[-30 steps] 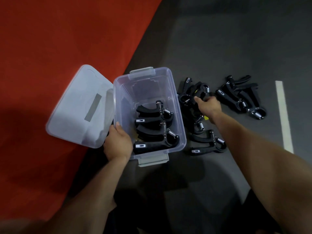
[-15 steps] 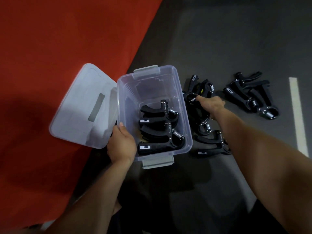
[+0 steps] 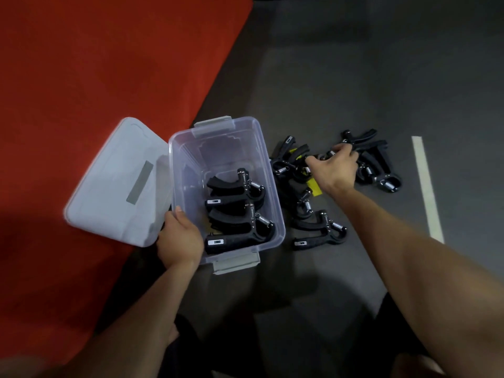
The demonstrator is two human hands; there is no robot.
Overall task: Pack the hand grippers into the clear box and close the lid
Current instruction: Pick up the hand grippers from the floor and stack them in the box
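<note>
While the left hand (image 3: 180, 240) grips the clear box (image 3: 261, 148), loose hand grippers (image 3: 319, 233) surround the right hand (image 3: 336, 167).

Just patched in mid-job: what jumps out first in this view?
The clear box sits open at centre with black hand grippers stacked inside, steadied by the left hand on its near-left rim. Its lid lies left, half on the red mat. The right hand reaches into loose grippers on the grey floor.
</note>
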